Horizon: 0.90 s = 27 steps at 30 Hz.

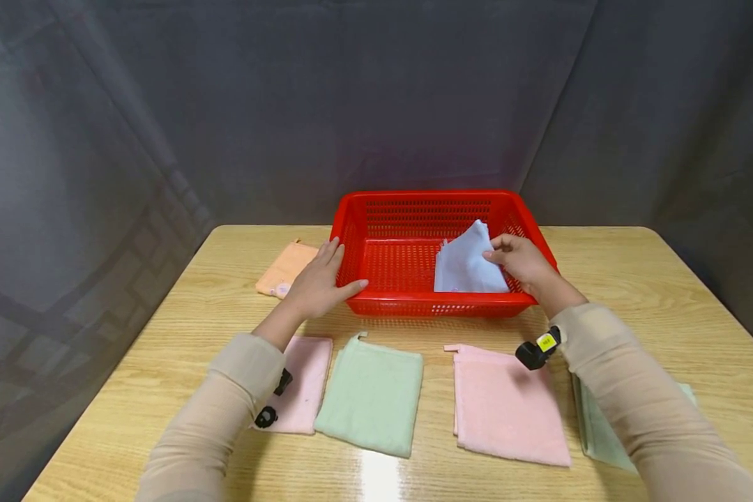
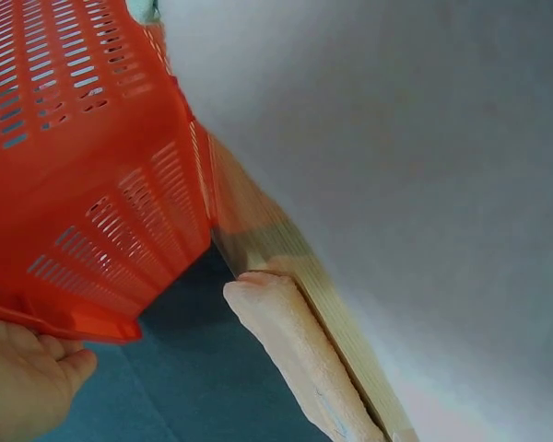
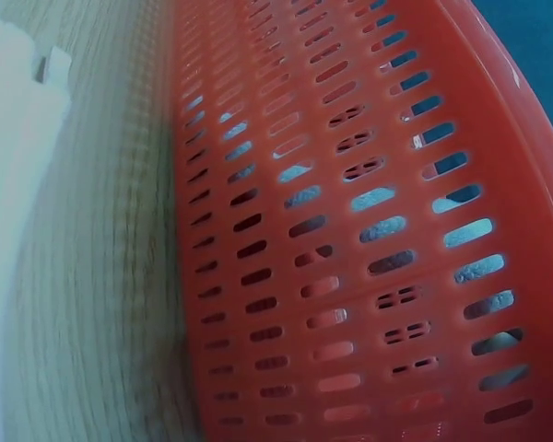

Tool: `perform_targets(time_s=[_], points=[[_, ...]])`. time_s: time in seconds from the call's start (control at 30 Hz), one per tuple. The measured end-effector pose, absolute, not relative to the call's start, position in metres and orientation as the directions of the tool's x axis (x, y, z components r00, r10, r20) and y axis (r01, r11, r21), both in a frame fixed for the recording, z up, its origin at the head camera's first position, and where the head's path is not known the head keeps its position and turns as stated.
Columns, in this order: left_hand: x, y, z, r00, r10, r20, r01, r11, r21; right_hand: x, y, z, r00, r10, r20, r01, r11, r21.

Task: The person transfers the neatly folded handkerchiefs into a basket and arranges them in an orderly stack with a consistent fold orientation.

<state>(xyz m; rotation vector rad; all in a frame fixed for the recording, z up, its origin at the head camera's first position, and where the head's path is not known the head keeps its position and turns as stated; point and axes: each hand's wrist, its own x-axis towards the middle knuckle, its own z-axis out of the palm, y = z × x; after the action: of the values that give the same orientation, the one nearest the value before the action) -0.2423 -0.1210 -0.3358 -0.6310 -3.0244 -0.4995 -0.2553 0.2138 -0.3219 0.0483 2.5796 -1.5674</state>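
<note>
Right hand pinches blue cloth inside basket, right half, one corner raised. Left hand spread at basket's left rim. Looks like the laying-in step; next move calls for settling cloth flat, then easing the pinch.

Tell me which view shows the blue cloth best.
The head view: most of the blue cloth shows inside the basket, its edge pinched by the right hand. The right wrist view gives only pale glimpses through the basket's side; in the left wrist view I can't make it out.
</note>
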Motion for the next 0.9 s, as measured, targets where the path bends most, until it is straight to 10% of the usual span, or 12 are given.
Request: perform_targets(time_s=[0.9], points=[[-0.2394,-0.1230,-0.3336,-0.920,0.383,0.084,0.390,0.869,0.306,-0.2590,0.2114,-0.3202,-0.962,0.000,-0.274,0.201,0.680,-0.705]])
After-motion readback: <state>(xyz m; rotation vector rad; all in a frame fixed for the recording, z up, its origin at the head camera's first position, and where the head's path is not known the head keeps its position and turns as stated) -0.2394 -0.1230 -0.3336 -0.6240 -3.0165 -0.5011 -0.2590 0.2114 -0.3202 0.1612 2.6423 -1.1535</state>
